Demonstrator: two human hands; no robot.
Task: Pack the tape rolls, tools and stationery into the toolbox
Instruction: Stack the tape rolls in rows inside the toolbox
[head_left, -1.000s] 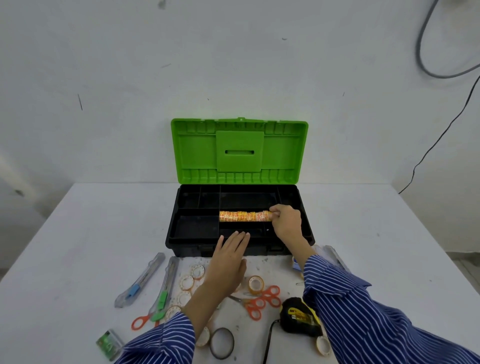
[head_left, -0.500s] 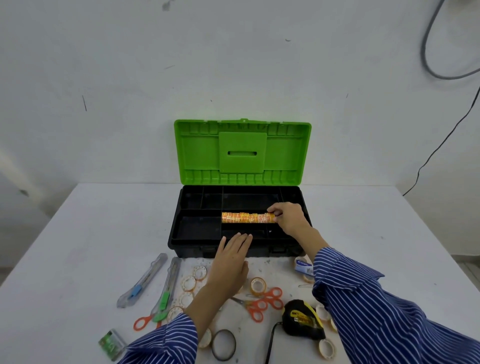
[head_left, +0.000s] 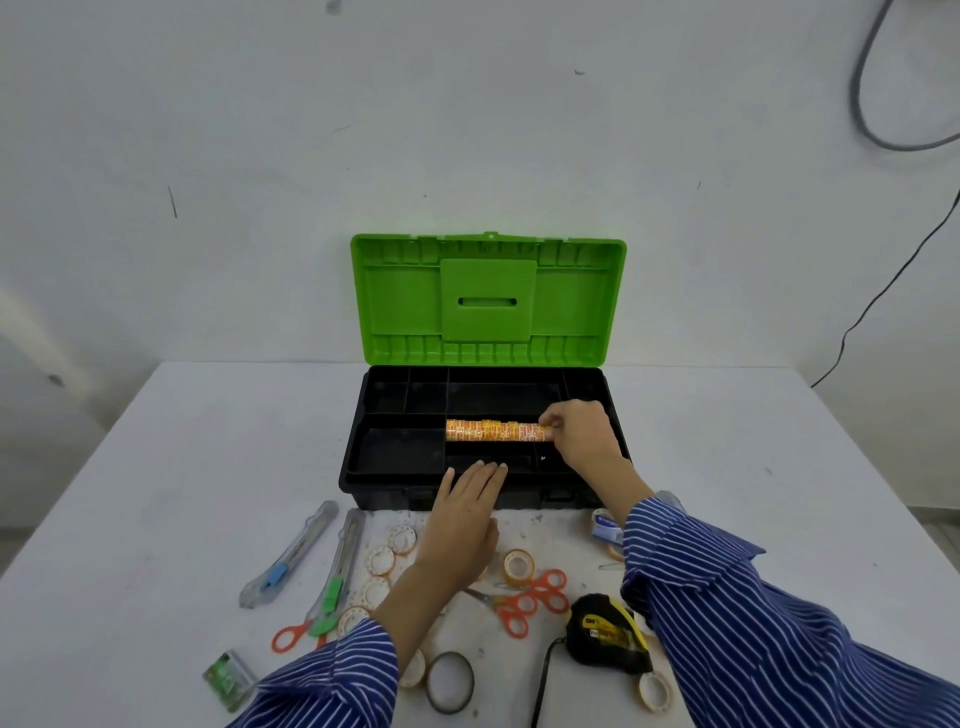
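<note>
While lying crosswise in the toolbox (head_left: 613, 452) tray, orange tape-roll stack (head_left: 493, 431) pinched at right end by right hand (head_left: 582, 434); left hand (head_left: 465, 525) flat, empty, nearer front wall.

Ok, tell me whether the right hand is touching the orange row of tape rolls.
Touching. The head view shows the right hand pinching the right end of the orange row of tape rolls.

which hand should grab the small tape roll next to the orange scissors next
Left, probably. The left hand is flat and free, hovering just beside the small tape roll near the orange scissors. The right hand is busy pinching the end of the orange tape stack in the toolbox.
</note>
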